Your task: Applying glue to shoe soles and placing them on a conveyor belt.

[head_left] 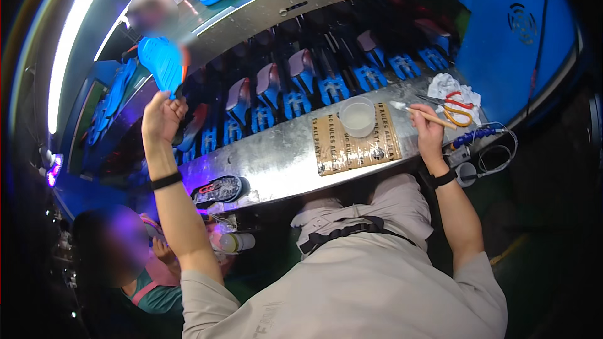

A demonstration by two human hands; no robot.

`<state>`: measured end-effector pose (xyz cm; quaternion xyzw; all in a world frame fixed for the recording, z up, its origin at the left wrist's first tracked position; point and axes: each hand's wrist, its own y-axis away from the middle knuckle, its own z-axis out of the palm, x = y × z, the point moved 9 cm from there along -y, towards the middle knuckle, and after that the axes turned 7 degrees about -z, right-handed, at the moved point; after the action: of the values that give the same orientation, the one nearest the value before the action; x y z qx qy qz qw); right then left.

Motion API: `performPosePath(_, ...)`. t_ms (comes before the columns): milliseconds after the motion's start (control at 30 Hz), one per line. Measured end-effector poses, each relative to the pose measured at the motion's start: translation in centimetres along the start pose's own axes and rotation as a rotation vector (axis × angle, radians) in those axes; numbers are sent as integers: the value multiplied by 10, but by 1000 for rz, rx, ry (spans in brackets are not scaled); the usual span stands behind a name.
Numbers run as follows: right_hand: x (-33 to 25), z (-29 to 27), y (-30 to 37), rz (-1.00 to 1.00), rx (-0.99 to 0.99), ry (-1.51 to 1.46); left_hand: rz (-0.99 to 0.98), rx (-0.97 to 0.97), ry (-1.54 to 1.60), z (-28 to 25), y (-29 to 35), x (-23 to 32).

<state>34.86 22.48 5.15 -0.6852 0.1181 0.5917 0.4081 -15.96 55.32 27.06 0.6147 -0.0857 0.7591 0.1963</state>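
Observation:
My left hand [164, 116] is raised at arm's length on the left. Its fingers are closed at the lower tip of a blue shoe-shaped piece with an orange edge [162, 66]; the exact grip is partly hidden. In my right hand [428, 132] is a brush [433, 117] with a pale wooden handle and white tip, pointing left. A translucent cup of whitish liquid [358, 117] stands left of the brush, on a brown-taped pad [333, 157]. Scissors [457, 110] with red and yellow handles lie on crumpled white paper [447, 85] beyond my right hand.
Rows of blue shoe lasts [333, 90] fill the rack behind the metal bench [276, 172]. A dark shoe sole [217, 189] lies at the bench's left. Co-workers are at upper left and lower left [157, 289]. A blue machine panel [515, 37] and cables [502, 150] flank the right.

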Motion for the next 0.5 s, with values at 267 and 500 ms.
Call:
performPosePath(267, -66, 84, -22, -34, -423, 206, -71, 12, 268, 65, 112, -187)
performPosePath(500, -66, 127, -29, -58, -566, 454, -390, -285, 747, 129, 184, -294)
